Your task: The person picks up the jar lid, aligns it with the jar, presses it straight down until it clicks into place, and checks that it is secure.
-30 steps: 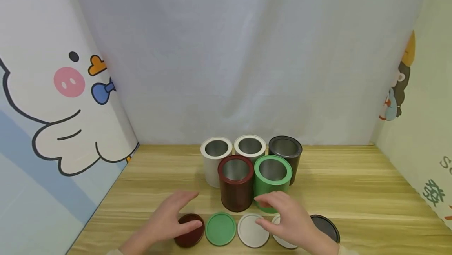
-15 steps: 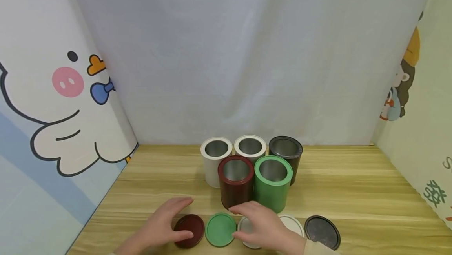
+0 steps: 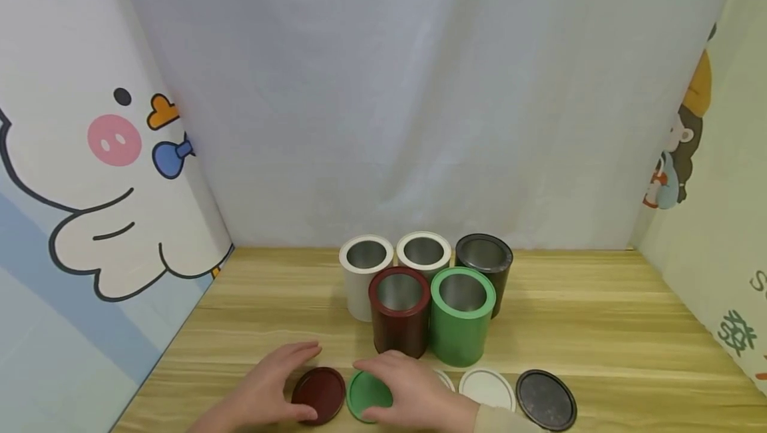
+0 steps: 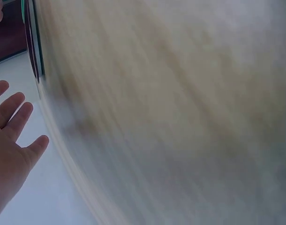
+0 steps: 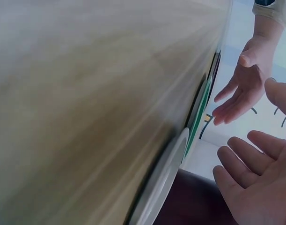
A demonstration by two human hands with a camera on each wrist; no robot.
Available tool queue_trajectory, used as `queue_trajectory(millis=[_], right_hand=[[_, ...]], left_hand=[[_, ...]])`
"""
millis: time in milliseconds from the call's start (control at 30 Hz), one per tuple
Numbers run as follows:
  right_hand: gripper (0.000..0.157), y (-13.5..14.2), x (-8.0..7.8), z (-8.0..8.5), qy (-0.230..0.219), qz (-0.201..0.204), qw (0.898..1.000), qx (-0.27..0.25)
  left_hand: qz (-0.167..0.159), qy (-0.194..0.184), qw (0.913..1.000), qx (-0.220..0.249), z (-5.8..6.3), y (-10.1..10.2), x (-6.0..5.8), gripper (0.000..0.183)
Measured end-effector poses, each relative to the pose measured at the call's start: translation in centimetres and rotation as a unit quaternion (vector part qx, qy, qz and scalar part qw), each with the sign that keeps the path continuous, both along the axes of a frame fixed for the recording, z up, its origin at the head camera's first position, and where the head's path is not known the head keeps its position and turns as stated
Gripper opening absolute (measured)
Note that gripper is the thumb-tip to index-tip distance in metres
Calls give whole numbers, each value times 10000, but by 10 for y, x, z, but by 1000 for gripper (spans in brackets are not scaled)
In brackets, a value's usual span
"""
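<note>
My left hand (image 3: 266, 390) is at the left side of a dark red round lid (image 3: 320, 394), thumb and fingers spread apart with nothing between them. Over a green lid (image 3: 364, 394), my right hand (image 3: 413, 393) hovers with its thumb and fingers apart, hiding the lid's right part. Both palms face each other in the right wrist view, where the left hand (image 5: 250, 79) and right hand (image 5: 257, 180) hold nothing. One white lid (image 3: 447, 380) is mostly covered by the right hand. Beside it lie another white lid (image 3: 488, 388) and a black lid (image 3: 546, 400).
Behind the lids, uncovered cans stand upright in a cluster: a dark red can (image 3: 400, 330) and a green can (image 3: 460, 336) in front, two white cans (image 3: 357, 293) and a black can (image 3: 502, 286) behind. A grey curtain (image 3: 383, 100) closes off the table's (image 3: 575, 326) back.
My right hand has moved left, from over the white lids to the green lid, uncovering the right white lid and the black lid. My left hand has shifted slightly left and down.
</note>
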State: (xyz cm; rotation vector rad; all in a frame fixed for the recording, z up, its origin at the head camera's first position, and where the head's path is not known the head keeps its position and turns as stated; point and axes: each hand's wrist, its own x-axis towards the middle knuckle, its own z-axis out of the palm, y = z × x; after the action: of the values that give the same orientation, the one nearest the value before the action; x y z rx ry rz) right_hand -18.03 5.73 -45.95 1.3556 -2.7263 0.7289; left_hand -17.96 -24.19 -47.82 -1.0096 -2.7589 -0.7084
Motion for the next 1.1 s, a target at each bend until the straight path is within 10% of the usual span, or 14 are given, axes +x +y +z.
queue_trajectory(millis=[1100], right_hand=[[75,-42,-15,-17,475,257,9970,546]], left_hand=[[-102,-263,9988,-394,-10,-15,-1,97]])
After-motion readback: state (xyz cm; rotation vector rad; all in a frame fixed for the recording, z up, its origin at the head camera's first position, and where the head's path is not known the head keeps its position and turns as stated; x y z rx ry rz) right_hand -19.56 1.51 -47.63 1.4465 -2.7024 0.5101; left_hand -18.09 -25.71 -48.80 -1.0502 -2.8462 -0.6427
